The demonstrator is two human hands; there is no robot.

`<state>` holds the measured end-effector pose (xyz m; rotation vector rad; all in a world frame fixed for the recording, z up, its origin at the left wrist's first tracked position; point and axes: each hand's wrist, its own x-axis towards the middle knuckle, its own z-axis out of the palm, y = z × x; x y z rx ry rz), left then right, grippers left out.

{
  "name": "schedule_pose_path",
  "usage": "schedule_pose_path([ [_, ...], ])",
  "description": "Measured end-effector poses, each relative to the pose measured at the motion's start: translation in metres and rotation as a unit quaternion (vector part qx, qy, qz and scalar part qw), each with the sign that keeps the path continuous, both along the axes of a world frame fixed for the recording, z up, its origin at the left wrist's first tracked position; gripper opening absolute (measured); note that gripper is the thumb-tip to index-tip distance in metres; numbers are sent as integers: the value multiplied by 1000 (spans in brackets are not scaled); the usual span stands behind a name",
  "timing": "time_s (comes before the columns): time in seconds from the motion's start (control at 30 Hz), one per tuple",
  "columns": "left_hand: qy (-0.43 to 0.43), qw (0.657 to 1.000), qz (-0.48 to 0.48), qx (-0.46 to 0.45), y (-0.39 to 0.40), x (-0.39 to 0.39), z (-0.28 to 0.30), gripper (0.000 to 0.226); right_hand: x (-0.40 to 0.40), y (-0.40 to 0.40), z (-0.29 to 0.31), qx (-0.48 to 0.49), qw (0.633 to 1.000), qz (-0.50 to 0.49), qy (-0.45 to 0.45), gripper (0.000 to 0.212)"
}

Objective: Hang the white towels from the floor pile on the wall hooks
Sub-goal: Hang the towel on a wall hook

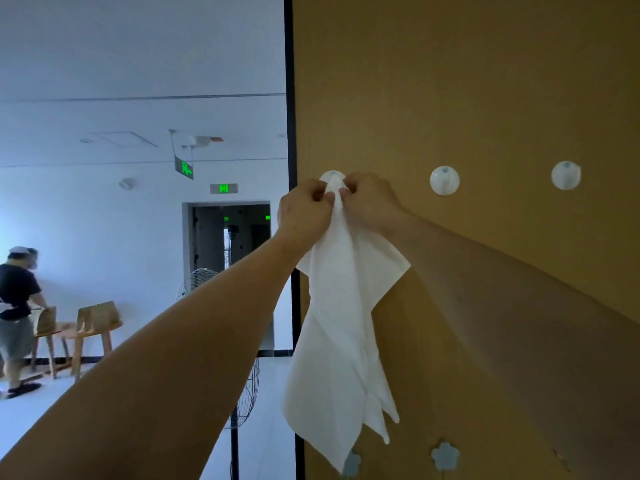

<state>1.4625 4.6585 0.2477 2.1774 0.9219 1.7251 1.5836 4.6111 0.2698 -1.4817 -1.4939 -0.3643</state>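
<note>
A white towel (341, 327) hangs down the tan wooden wall panel (467, 81), its bunched top pressed against the leftmost round white hook (331, 174). My left hand (303, 211) and my right hand (372, 202) pinch that top from either side, right at the hook. Two more round white hooks, one in the middle (444, 180) and one at the right (566, 175), carry nothing. The floor pile is out of view.
Two pale blue flower-shaped hooks (445, 455) sit low on the panel. A black frame (291, 98) edges the panel's left side. A standing fan (242, 386) is below my left arm. Far left, a person (17, 306) stands by wooden chairs (93, 323).
</note>
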Motion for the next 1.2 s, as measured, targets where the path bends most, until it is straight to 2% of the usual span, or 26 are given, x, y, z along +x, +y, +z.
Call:
schedule_pose_path([
  [0.23, 53, 997, 63, 15, -19, -10, 4, 32, 2, -15, -18, -5, 1000, -25, -15, 24],
  [0.33, 69, 992, 79, 68, -29, -11, -4, 40, 6, -30, -34, -9, 997, -62, -49, 31],
  [0.47, 119, 976, 68, 169, -49, -3, -15, 45, 13, -50, -51, -44, 990, -120, -59, 53],
  [0.63, 155, 962, -35, 223, -90, 23, -39, 44, 31, -108, -81, -75, 972, -212, -69, 59],
  [0.87, 205, 948, -169, 176, -166, 88, -91, 47, 64, -236, -129, -139, 908, -389, -73, 64],
  [1.03, 233, 926, -245, 167, -256, 129, -125, 46, 73, -356, -160, -166, 856, -488, -42, 64],
  [1.2, 265, 889, -345, 142, -375, 168, -166, 47, 77, -492, -197, -191, 804, -562, 16, 65],
])
